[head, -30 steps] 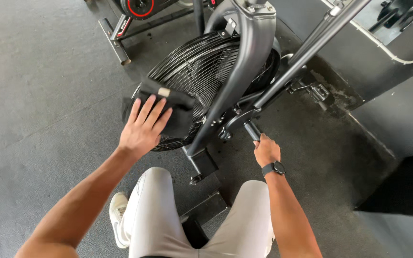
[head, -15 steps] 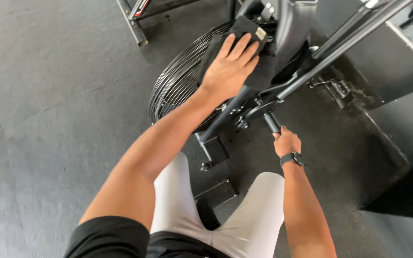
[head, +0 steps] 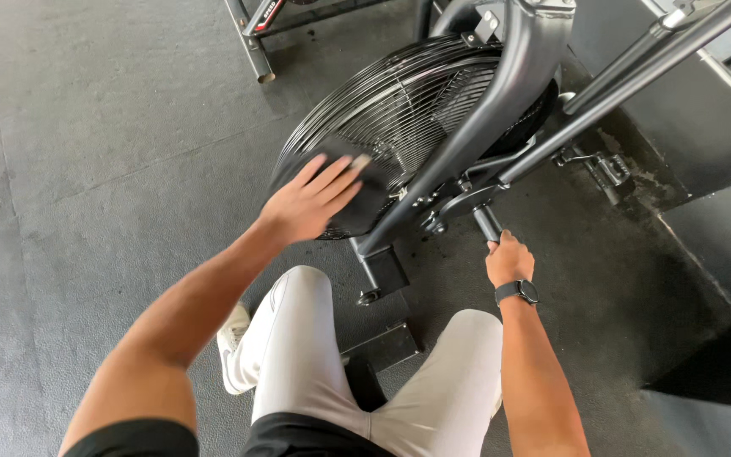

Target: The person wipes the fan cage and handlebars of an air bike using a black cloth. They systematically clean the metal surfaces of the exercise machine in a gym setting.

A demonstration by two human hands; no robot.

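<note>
From my remote seat, the biggest thing in view is the grey rubber floor (head: 86, 169), and on it stands the air bike (head: 501, 110), which fills the upper middle of the frame. Its round wire fan cage (head: 408, 110) faces me, crossed by the thick grey frame post. Two long handle bars (head: 636, 76) slant off to the upper right.

The step in hand, as I judge it, is wiping the cage. A dark cloth (head: 370, 199) lies flat against the lower left of the wire rim. My left hand (head: 306, 203) rests on top of it, palm down, with the fingers straight and a little fanned. It presses the cloth rather than pinching it.

My right hand (head: 509, 261) is low beside the frame, closed in a fist round the end of a short black peg (head: 486, 222) near the crank. That seems to brace the bike. A black watch (head: 518, 292) sits on that wrist.

Below, my knees in pale trousers straddle the bike's base foot (head: 382, 271), and a white shoe (head: 232, 330) shows by the left leg.

A further stroke would call for steady, flat pressure, so the cloth follows the curve of the wires without bunching or slipping off the rim. The fingertips should stay on the cloth, out of the gaps between the wires. The right fist should stay firm on the peg so the bike does not rock.
</note>
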